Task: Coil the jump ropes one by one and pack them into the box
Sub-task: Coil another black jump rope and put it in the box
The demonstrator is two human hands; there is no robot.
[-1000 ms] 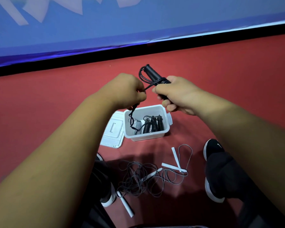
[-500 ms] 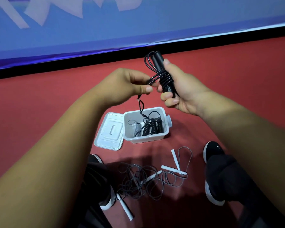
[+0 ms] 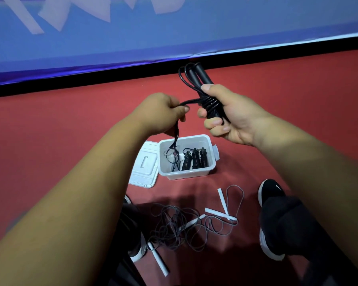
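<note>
Your right fingers [image 3: 212, 123] curl round a black jump rope [image 3: 203, 79], thumb on top, clamping its two handles and the folded loops together. Several turns of cord wrap the bundle just above those fingers. Your left fingers [image 3: 180, 110] pinch the free length of the same cord, which runs taut across the small gap to the bundle. The slack hangs from your left hand [image 3: 161, 114] down in front of the box. Your right hand [image 3: 236, 116] is just beside the left, both held above the floor [image 3: 50, 141]. Below them the white box [image 3: 186, 174] stands open on the red floor, with three coiled black ropes [image 3: 195, 159] upright along its right side. Its lid [image 3: 144, 168] lies against the box's left wall. Nearer you, between your shoes [image 3: 270, 190], loose grey ropes [image 3: 174, 226] with white handles lie tangled.
</note>
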